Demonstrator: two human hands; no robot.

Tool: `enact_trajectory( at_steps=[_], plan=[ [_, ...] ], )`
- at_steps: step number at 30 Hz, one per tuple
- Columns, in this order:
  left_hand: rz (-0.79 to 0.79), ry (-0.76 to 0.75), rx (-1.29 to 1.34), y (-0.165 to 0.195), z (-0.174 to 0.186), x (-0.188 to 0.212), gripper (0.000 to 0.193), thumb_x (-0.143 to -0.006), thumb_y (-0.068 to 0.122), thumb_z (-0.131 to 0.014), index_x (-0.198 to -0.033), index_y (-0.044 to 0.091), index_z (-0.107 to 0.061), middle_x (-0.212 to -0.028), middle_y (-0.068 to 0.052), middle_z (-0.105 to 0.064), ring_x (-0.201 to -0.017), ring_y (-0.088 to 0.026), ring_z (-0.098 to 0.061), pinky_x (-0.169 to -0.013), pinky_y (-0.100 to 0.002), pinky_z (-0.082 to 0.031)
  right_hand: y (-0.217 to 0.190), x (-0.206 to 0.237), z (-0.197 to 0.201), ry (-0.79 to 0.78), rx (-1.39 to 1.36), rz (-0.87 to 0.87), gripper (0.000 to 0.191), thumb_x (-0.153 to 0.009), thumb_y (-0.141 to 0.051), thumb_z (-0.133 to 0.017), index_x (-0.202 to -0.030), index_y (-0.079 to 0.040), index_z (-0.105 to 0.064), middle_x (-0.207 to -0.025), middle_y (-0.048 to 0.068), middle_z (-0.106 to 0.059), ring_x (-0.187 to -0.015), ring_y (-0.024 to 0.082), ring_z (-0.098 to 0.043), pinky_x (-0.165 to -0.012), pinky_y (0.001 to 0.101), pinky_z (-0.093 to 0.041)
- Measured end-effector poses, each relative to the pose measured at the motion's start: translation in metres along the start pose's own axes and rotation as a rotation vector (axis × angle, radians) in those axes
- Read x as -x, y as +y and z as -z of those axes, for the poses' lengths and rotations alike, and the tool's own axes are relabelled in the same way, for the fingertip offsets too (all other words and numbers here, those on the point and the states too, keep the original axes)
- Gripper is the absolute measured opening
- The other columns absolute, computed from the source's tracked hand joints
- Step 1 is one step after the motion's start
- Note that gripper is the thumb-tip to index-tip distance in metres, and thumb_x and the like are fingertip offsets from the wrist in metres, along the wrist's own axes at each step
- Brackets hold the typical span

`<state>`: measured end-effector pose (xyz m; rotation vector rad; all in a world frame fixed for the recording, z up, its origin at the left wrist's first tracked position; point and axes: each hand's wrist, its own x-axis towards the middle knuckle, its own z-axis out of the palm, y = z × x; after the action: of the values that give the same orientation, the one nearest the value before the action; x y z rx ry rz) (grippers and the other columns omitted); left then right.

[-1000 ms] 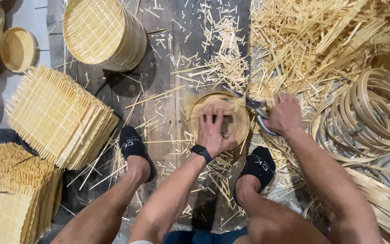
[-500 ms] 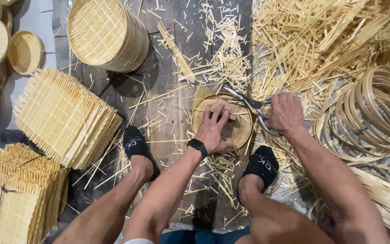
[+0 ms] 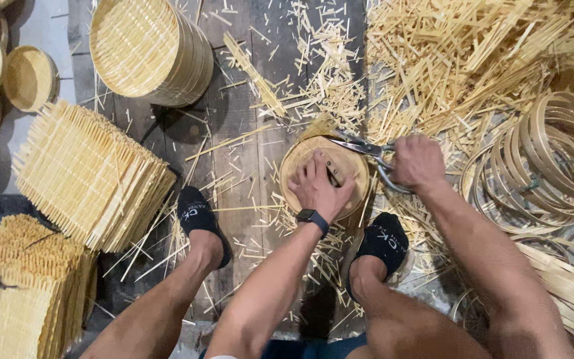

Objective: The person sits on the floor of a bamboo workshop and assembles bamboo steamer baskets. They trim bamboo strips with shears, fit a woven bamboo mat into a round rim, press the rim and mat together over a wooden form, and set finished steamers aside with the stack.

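Observation:
My left hand point(image 3: 320, 186), with a dark watch on its wrist, presses flat on a round woven bamboo disc point(image 3: 295, 174) lying on the wooden floor between my feet. My right hand point(image 3: 418, 161) grips the handles of metal shears point(image 3: 360, 147), whose blades reach over the disc's upper right edge. Pale bamboo slat ends stick out from the disc's top edge near the blades.
A stack of round woven bamboo lids point(image 3: 151, 50) lies at the top left. Square woven mats point(image 3: 88, 176) are piled at left, more point(image 3: 21, 292) at the bottom left. Bamboo hoops point(image 3: 553, 163) lie at right, loose offcuts point(image 3: 473, 60) at the top right.
The view has shifted a little. A bundle of slat offcuts now lies farther up the floor above the disc. Both hands stay on the disc and shears.

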<state>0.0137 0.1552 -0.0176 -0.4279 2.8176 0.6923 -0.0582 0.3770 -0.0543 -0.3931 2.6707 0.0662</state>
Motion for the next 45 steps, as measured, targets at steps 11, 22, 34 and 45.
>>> enact_trajectory(
  at_steps=[11, 22, 34, 45],
  plan=[
    [0.307, 0.15, 0.197, -0.003, -0.023, -0.004, 0.089, -0.082, 0.059, -0.072, -0.154, 0.02, -0.038, -0.153, -0.013, -0.044, -0.143, -0.036, -0.035, -0.11, -0.071, -0.026, 0.022, 0.038, -0.006, 0.031, -0.199, -0.129, 0.061, -0.083, -0.057, -0.065, -0.111, -0.003, -0.059, -0.099, 0.014, -0.056, -0.092, 0.026, -0.054, -0.086, 0.0411, -0.05],
    [0.444, 0.081, 0.302, 0.009, -0.019, 0.002, 0.102, -0.077, 0.062, -0.076, -0.157, 0.018, -0.031, -0.156, -0.014, -0.037, -0.144, -0.04, -0.027, -0.104, -0.073, -0.026, -0.002, 0.043, -0.023, 0.164, -0.193, -0.045, 0.036, -0.09, -0.04, -0.062, -0.1, -0.006, -0.067, -0.098, 0.017, -0.065, -0.093, 0.033, -0.064, -0.08, 0.0488, -0.053],
    [0.224, 0.0, 0.147, 0.005, -0.01, 0.001, 0.102, -0.071, 0.061, -0.076, -0.154, 0.016, -0.038, -0.152, -0.014, -0.043, -0.14, -0.04, -0.034, -0.104, -0.074, -0.025, 0.008, 0.011, -0.024, 0.083, 0.024, 0.008, 0.033, -0.097, -0.038, -0.058, -0.108, -0.008, -0.065, -0.09, 0.012, -0.063, -0.082, 0.022, -0.06, -0.077, 0.0411, -0.053],
    [-0.157, -0.108, 0.041, -0.003, 0.005, 0.006, 0.096, -0.066, 0.051, -0.077, -0.149, 0.013, -0.048, -0.143, -0.011, -0.054, -0.136, -0.038, -0.043, -0.109, -0.067, -0.027, 0.002, 0.019, 0.0, 0.059, 0.165, 0.035, 0.067, -0.085, -0.068, -0.062, -0.103, -0.004, -0.063, -0.092, 0.011, -0.06, -0.087, 0.023, -0.059, -0.082, 0.039, -0.053]
  ],
)
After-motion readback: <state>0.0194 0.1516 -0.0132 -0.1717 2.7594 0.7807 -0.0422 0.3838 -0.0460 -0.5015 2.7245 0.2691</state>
